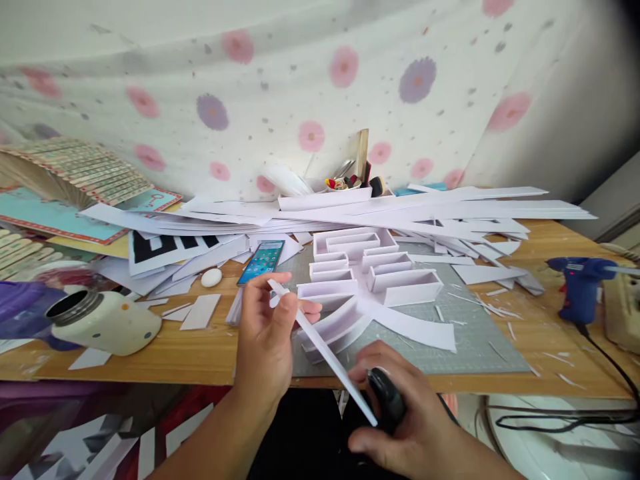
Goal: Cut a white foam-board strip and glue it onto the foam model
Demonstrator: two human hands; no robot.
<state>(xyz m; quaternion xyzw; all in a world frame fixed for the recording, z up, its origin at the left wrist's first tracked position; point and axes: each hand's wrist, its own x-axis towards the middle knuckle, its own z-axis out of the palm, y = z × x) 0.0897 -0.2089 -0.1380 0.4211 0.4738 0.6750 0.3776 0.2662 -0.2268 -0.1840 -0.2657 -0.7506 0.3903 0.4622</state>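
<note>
My left hand [263, 353] pinches a long, narrow white board strip [333, 360], which slants down toward my right hand. The right hand [420, 420] is curled around a rounded black tool [387, 397] beside the strip's lower end; its kind cannot be made out because the fingers cover part of it. Just beyond both hands, a white board structure [370, 303] of upright walls and narrow open compartments lies on the grey cutting mat [485, 353]. One curved piece of it extends to the right.
Long white strips [380, 212] are piled along the back. A lit phone [261, 260] and a white egg-shaped object [211, 277] lie left of the mat. A cream jar [110, 323] rests on its side. At right stands a blue glue gun [580, 287] with a trailing cord.
</note>
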